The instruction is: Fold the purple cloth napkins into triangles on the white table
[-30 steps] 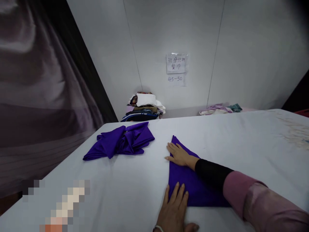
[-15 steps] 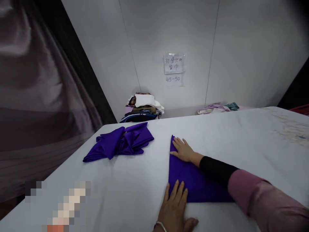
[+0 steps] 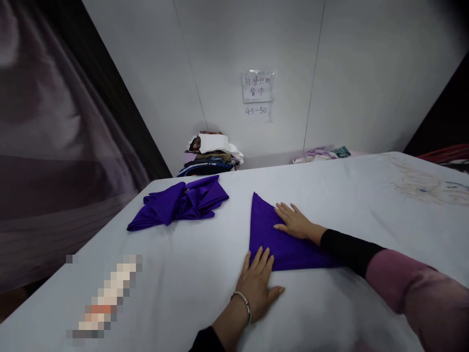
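Observation:
A purple cloth folded into a triangle (image 3: 266,234) lies flat on the white-covered table (image 3: 183,274). My left hand (image 3: 256,281) rests flat with fingers spread at the triangle's near left corner, fingertips on the cloth. My right hand (image 3: 295,221) lies flat and open on the cloth's right side, fingers pointing left. A second purple cloth (image 3: 181,203), crumpled and loosely bunched, sits further back to the left, apart from both hands.
A stack of folded fabrics (image 3: 210,154) stands behind the table's far edge by the wall, with more cloth (image 3: 318,154) to its right. A paper notice (image 3: 257,88) hangs on the wall. A grey curtain (image 3: 54,146) hangs at the left.
My right hand has slid from the triangle's top point down to the right across the cloth. My left hand has stayed at the near left corner. The view has shifted.

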`<act>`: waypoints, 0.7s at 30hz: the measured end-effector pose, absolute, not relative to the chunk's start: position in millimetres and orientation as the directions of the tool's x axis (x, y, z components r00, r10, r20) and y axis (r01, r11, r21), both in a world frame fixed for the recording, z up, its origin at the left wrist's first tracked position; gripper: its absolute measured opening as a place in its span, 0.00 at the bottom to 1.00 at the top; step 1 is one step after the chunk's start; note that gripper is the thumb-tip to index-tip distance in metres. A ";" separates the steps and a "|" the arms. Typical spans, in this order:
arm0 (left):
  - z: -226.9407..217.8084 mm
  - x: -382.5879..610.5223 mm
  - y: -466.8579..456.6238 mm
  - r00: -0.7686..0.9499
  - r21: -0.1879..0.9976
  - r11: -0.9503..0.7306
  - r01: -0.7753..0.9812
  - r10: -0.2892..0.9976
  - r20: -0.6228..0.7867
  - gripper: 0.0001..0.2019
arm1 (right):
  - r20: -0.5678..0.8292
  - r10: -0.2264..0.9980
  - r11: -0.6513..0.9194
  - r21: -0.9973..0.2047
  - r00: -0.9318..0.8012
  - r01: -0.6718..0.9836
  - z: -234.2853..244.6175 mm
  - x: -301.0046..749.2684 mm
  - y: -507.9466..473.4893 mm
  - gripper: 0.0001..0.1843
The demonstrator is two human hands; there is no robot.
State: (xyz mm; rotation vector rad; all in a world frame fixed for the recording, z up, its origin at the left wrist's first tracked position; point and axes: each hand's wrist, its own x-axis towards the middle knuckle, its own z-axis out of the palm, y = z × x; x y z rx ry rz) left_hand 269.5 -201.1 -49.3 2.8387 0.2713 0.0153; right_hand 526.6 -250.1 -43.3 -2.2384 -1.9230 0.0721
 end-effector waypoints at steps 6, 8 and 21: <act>-48.8 271.0 -201.2 0.985 0.248 -0.954 0.171 0.174 -0.010 0.35 | 0.014 0.994 0.109 -0.267 -0.109 0.957 -46.8 511.2 -295.7 0.37; -47.1 271.9 -201.9 0.984 0.236 -0.955 0.178 0.177 -0.023 0.35 | -0.010 1.000 -0.030 -0.239 0.029 0.971 -48.6 527.9 -304.3 0.37; -45.8 252.1 -178.2 0.801 0.408 -0.835 0.369 0.509 0.316 0.22 | 0.072 0.997 -0.002 -0.353 0.029 0.935 -29.7 474.0 -397.8 0.29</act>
